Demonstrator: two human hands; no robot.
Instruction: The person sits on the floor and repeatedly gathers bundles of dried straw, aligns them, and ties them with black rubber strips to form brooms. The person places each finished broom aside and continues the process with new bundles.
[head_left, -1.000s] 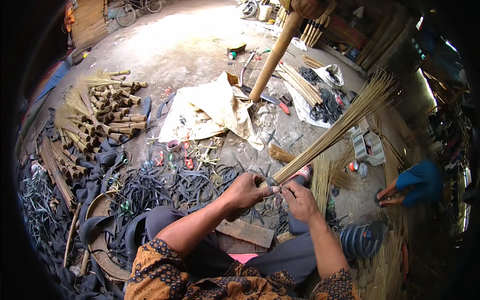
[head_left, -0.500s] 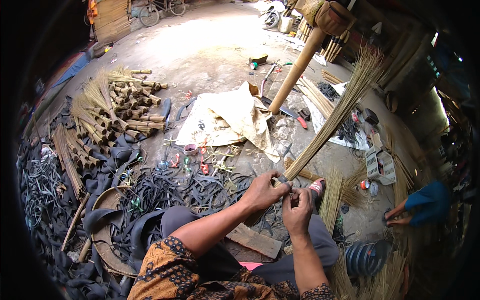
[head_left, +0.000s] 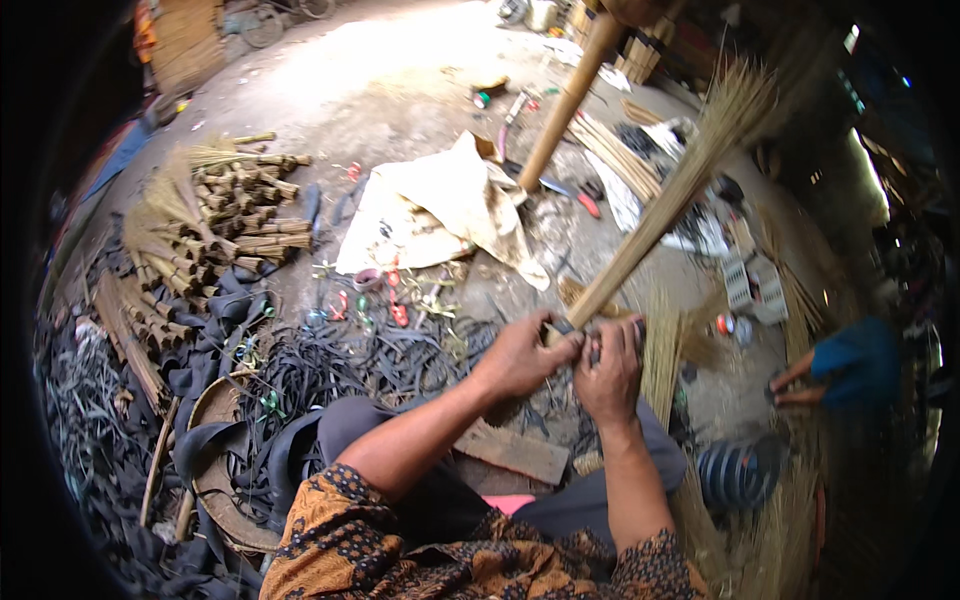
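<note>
A long bundle of thin straw-coloured sticks point(head_left: 655, 225) slants up to the right, its loose ends fanned out and slightly blurred. My left hand point(head_left: 530, 355) is wrapped round the bundle near its lower end. A dark rubber strip point(head_left: 563, 326) circles the bundle just beside my left thumb. Close by on the right, my right hand point(head_left: 608, 370) has its fingers curled and pressed together on a dark strip end, mostly hidden by the fingers. Below my wrists a wooden board point(head_left: 512, 452) lies across between my legs.
Tied stick bundles point(head_left: 235, 215) are heaped at the left. Black rubber strips point(head_left: 340, 350) spread over the ground, beside a round woven tray point(head_left: 215, 490). A pale sack point(head_left: 430, 205) lies ahead near a wooden post point(head_left: 570, 105) and a red-handled knife point(head_left: 588, 203). Another person's blue-clothed limb point(head_left: 855, 365) is at right.
My right hand has turned and closed up at the bundle's right side, its fingers now higher. The whole view has shifted a little, so the ground things appear higher and further left.
</note>
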